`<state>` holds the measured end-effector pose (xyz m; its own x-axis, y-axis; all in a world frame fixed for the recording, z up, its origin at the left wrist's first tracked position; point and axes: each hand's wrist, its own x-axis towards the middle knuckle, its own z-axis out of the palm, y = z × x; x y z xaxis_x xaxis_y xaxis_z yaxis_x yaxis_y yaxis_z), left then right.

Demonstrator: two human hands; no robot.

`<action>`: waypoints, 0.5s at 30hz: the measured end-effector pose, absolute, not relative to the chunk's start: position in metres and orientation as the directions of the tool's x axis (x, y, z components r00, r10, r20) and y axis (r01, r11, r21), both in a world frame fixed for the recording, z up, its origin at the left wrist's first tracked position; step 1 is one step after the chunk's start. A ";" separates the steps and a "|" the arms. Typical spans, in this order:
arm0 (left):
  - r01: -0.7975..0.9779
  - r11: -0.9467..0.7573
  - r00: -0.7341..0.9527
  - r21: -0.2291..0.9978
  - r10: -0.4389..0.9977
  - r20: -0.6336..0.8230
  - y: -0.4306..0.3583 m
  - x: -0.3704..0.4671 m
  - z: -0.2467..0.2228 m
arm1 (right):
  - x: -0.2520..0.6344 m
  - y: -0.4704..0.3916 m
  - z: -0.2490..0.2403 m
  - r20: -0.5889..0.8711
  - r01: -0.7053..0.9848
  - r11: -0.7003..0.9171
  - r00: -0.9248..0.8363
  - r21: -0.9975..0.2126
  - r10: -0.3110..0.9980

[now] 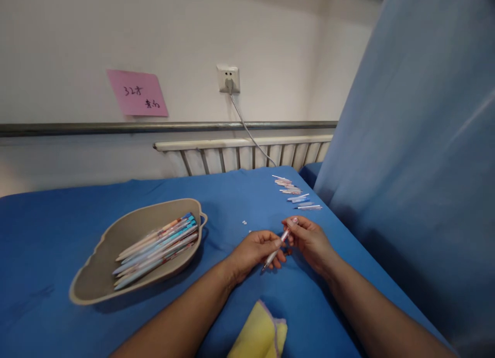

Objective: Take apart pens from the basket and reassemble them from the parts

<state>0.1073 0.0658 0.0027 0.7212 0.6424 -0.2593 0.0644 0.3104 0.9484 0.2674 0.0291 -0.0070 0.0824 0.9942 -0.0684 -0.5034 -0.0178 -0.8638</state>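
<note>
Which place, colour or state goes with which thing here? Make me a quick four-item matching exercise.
Things:
1. Tray
2. Pen
3. Paper note
4. Cloth

Places, colours, states:
A. Stuck on the wall
B. Yellow with a purple edge
C. Several pens lying in it
D. Held by the left hand and right hand

Right pairs: 1-C, 2-D, 3-A, 4-B

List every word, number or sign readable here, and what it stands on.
"32才" (last character uncertain): handwritten, upper line of the pink note on the wall.
Lower line of the note: handwritten, too blurred to read.
Held pen and pens in the tray: any print too small to read.
</note>
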 end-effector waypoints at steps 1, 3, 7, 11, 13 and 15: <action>0.066 0.312 0.715 0.948 0.648 -0.263 0.066 0.107 0.002 | 0.268 0.029 -0.007 -0.063 -0.501 -0.011 0.087 -0.865 0.994; 0.066 0.306 0.707 0.950 0.658 -0.261 0.064 0.107 0.001 | 0.268 0.027 -0.005 -0.054 -0.496 -0.007 0.080 -0.868 0.995; 0.050 0.270 0.707 0.962 0.670 -0.225 0.058 0.109 0.001 | 0.269 0.022 -0.001 -0.032 -0.484 -0.008 0.041 -0.875 0.999; 0.091 0.116 0.657 0.989 0.740 -0.148 0.050 0.103 0.018 | 0.271 0.020 -0.002 -0.024 -0.515 -0.013 0.014 -0.857 1.000; 0.189 -0.073 0.591 0.979 0.805 -0.055 0.047 0.090 0.039 | 0.274 0.022 -0.006 -0.029 -0.501 0.010 0.071 -0.866 0.997; 0.372 -0.310 0.519 0.875 0.851 0.081 0.046 0.068 0.065 | 0.282 0.029 -0.013 -0.001 -0.397 0.101 0.249 -0.912 0.969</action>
<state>0.0677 0.0458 0.0650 0.5189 0.8509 0.0814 0.3715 -0.3103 0.8750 0.2820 0.0294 -0.0125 0.2486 0.9686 -0.0013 -0.3975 0.1008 -0.9121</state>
